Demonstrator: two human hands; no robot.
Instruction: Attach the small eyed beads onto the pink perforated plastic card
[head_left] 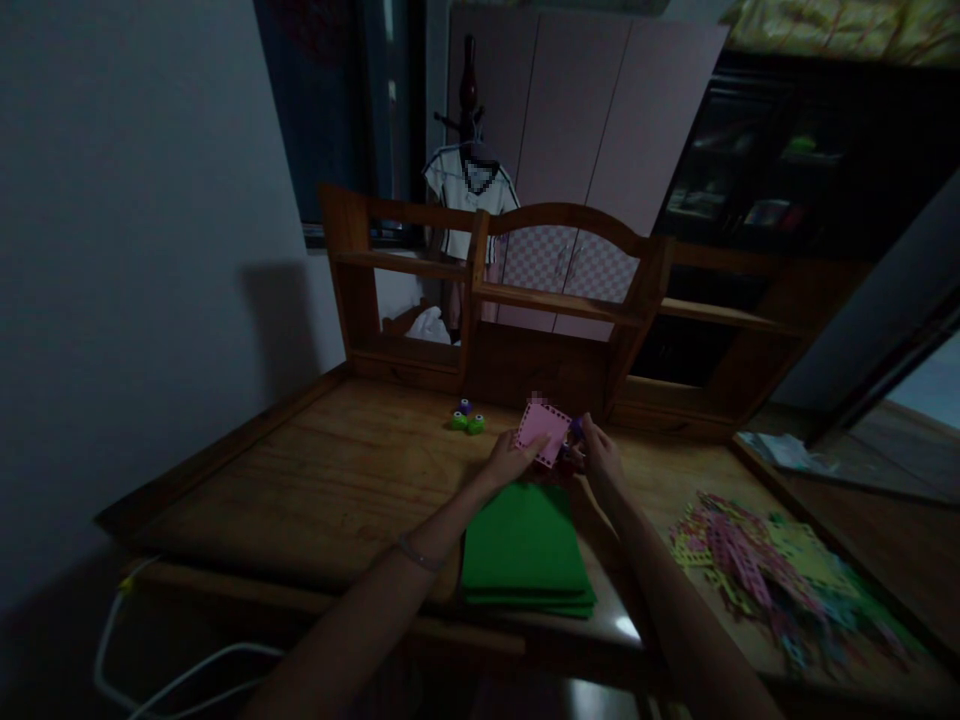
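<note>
The left hand [516, 456] grasps a flat pink square with a dark-notched border [543, 428] above a brown, grained wooden desk [337, 460]. The right hand [596, 450] has bent fingers beside a small dark-purple piece [576, 428], at the square's 3 o'clock; I cannot tell whether it grips it. With the square as dial centre, a stack of flat bright-green sheets [525, 550] lies at 6 o'clock, 3 small round pieces, 2 green [475, 425] and 1 purple [465, 407], at 9, and a loose heap of pink, yellow and green notched pieces [750, 560] at 4. A brown wooden shelf unit [555, 292] rises at 12; behind it stands a pale-pink panelled wardrobe [570, 110]. A white dark-trimmed shirt [454, 190] hangs at 11, a dark glass-fronted cabinet [757, 150] stands between 1 and 2, and a plain pale wall [150, 200] fills 10. The room is dim.
</note>
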